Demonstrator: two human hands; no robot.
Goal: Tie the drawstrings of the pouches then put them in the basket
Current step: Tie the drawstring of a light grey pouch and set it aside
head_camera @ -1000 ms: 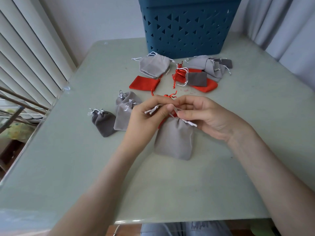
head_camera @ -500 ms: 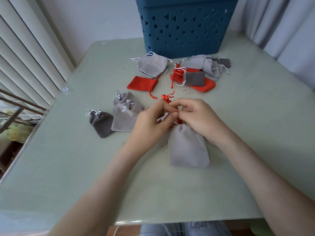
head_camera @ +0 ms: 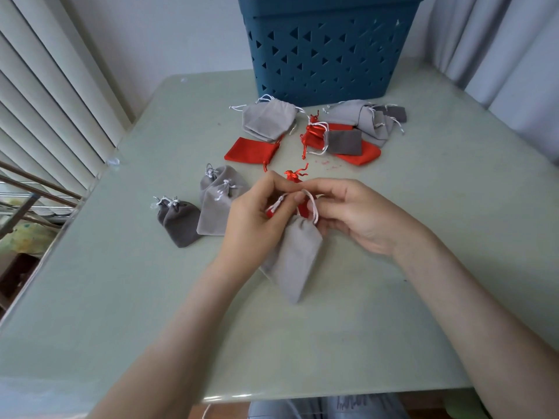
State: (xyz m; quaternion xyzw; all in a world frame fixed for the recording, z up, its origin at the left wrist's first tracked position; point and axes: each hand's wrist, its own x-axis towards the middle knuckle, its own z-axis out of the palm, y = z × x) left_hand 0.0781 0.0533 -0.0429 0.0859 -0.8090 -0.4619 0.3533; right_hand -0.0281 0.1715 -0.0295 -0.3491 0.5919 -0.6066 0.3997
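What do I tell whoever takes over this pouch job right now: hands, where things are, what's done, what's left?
Hands: left hand and right hand both pinch the white drawstring of a light grey pouch; the knot is unfinished.
Done: cinched grey pouches lie left of the hands and a red pouch just behind them, all on the table.
Waiting: a flat, loose-stringed pile lies before the blue basket, whose inside is hidden.
Left: finish the knot, tie the pile, put every pouch in the basket.
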